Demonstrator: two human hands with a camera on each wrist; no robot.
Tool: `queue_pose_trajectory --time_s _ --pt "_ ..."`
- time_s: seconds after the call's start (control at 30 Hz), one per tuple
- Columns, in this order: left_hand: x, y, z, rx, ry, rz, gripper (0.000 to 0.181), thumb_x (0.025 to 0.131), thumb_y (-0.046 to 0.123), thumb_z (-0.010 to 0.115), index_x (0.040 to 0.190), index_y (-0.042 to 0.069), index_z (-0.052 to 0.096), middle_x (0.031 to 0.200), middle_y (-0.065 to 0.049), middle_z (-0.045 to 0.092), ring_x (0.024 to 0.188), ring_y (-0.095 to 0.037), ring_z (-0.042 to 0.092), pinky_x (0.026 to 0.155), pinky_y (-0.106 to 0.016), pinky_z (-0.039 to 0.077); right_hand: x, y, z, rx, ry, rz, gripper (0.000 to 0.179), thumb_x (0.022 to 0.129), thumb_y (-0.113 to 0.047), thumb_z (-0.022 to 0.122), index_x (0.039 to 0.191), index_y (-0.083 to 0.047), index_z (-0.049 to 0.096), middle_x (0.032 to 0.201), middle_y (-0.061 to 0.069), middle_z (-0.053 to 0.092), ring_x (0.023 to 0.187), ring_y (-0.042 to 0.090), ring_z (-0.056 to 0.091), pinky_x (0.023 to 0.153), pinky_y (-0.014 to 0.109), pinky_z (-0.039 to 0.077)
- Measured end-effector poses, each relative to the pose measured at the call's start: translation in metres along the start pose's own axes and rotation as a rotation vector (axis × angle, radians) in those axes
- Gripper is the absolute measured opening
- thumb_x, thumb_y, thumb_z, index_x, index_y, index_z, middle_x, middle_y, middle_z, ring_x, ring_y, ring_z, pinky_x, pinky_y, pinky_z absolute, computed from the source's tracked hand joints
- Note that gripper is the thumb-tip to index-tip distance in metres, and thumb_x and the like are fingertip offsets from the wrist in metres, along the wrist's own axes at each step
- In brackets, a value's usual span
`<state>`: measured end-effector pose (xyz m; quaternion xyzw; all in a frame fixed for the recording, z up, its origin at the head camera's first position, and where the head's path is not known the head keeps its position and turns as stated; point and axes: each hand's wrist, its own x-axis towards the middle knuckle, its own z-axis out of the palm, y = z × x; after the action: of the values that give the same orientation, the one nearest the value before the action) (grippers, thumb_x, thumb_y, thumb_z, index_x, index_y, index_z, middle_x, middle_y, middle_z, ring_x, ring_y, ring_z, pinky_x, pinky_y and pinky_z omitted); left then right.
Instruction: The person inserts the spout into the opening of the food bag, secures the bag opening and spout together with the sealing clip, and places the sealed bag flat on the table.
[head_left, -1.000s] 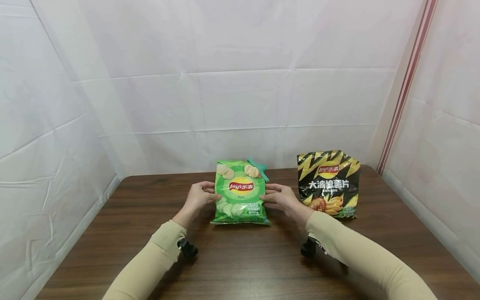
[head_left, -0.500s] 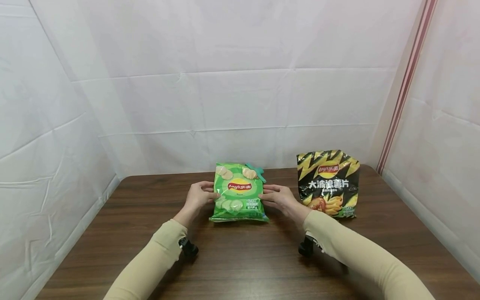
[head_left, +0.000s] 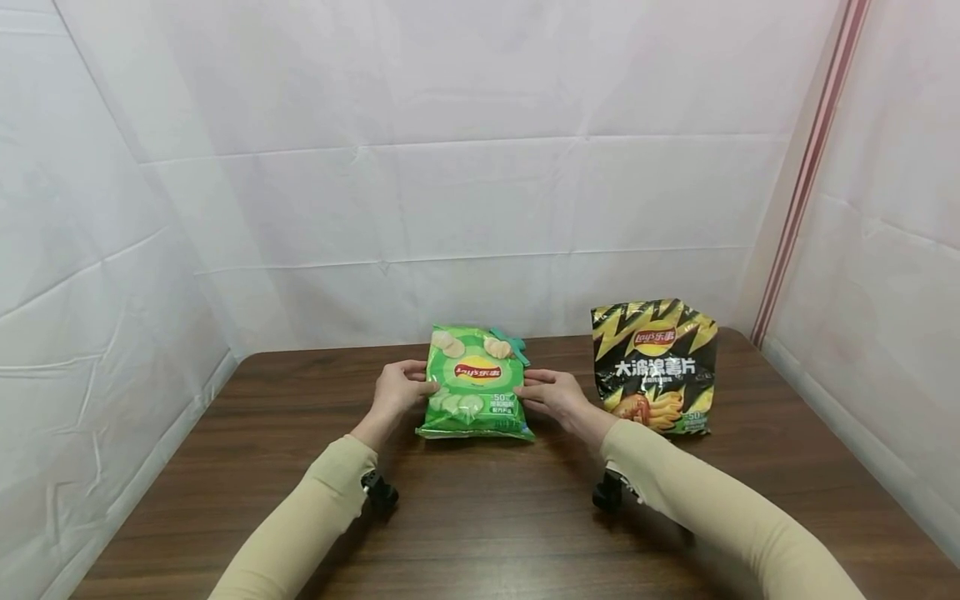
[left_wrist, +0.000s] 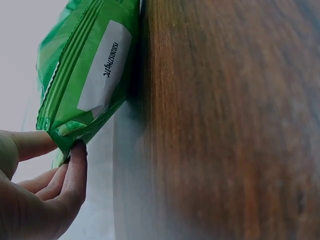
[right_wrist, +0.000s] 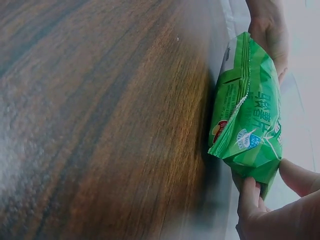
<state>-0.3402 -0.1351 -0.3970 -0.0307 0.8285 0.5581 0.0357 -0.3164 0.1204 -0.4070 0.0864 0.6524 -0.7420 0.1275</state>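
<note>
Both hands hold a green bag of potato chips (head_left: 474,387) by its sides, printed front facing up. My left hand (head_left: 393,392) pinches its left edge; the left wrist view shows thumb on one side and fingers on the other. My right hand (head_left: 558,393) pinches the opposite edge, thumb on the front, fingers underneath in the right wrist view. A teal clip-like piece (head_left: 516,345) shows at the bag's upper right corner, partly hidden behind it. In the left wrist view, a white label (left_wrist: 107,70) marks the bag's underside.
A black and yellow chip bag (head_left: 655,367) stands at the right on the dark brown wooden table (head_left: 487,517), just beyond the right forearm. White cloth walls (head_left: 480,208) enclose the back and both sides.
The green bag has shifted slightly left and tipped, its lower edge rising a little. Both hands keep their hold and move with it slightly. The black and yellow bag stays put.
</note>
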Motion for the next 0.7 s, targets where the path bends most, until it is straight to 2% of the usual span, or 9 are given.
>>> queue_pose_trajectory --time_s 0.37,0.57,0.7 --pt "-0.0022 -0.0006 0.0010 0.117 0.015 0.041 0.044 0.076 0.011 0.068 0.117 0.004 0.056 0.098 -0.018 0.063 0.072 -0.024 0.065 0.064 -0.035 0.052 0.0028 0.0049 0.0029 -0.058 0.015 -0.001 0.053 0.080 -0.005 0.064 0.129 -0.002 0.043 0.123 0.020 0.050 0.106 0.026 0.055 0.088 0.036 0.044" --pt "0.0000 -0.0039 -0.0005 0.089 -0.001 0.034 0.044 0.076 0.010 0.068 0.117 0.004 0.055 0.100 -0.019 0.062 0.073 -0.023 0.064 0.064 -0.035 0.052 0.0026 0.0057 0.0036 -0.069 0.025 0.005 0.052 0.080 -0.006 0.064 0.128 -0.003 0.044 0.122 0.019 0.050 0.107 0.027 0.054 0.088 0.036 0.045" --pt "0.0009 -0.0051 -0.0012 0.085 0.012 0.029 0.044 0.075 0.012 0.069 0.117 0.006 0.056 0.100 -0.018 0.062 0.069 -0.019 0.065 0.064 -0.034 0.052 0.0029 0.0060 0.0037 -0.063 0.029 0.007 0.052 0.080 -0.007 0.064 0.128 -0.003 0.044 0.122 0.019 0.050 0.106 0.026 0.055 0.087 0.035 0.045"
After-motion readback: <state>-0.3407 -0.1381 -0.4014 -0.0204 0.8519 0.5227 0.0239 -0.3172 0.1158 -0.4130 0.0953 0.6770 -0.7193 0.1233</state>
